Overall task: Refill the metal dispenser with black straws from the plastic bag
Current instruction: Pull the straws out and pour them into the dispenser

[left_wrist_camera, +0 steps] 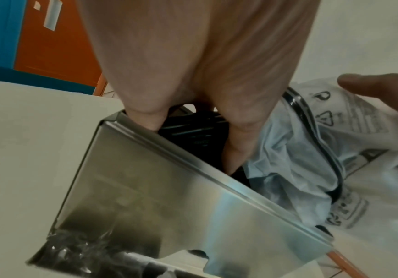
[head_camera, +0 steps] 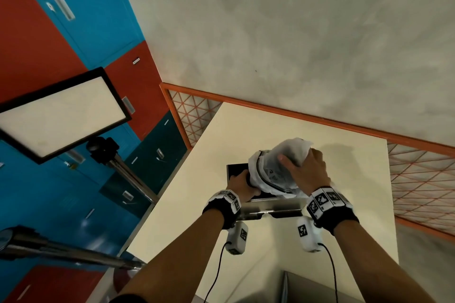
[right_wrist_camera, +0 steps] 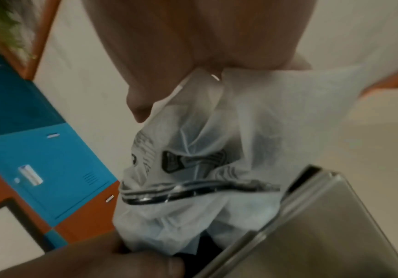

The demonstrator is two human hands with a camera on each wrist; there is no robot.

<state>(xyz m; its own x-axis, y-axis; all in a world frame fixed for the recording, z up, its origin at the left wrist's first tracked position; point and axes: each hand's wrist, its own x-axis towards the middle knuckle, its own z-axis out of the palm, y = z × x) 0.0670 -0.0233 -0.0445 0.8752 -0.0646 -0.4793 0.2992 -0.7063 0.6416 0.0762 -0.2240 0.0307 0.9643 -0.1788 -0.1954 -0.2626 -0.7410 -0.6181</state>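
Now emptying: right hand (head_camera: 305,167) bunches the plastic bag (head_camera: 275,167) base, left hand (head_camera: 242,186) clutches straws (left_wrist_camera: 193,129) inside the metal dispenser (left_wrist_camera: 169,188), centre frame. Best lift the bag slowly, keeping straws level.

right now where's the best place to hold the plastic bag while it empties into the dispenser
Probably at the bunched closed end of the plastic bag, from above, where the right hand grips it. The bag stands upended, mouth down in the metal dispenser, so lifting there should let the black straws slide out.
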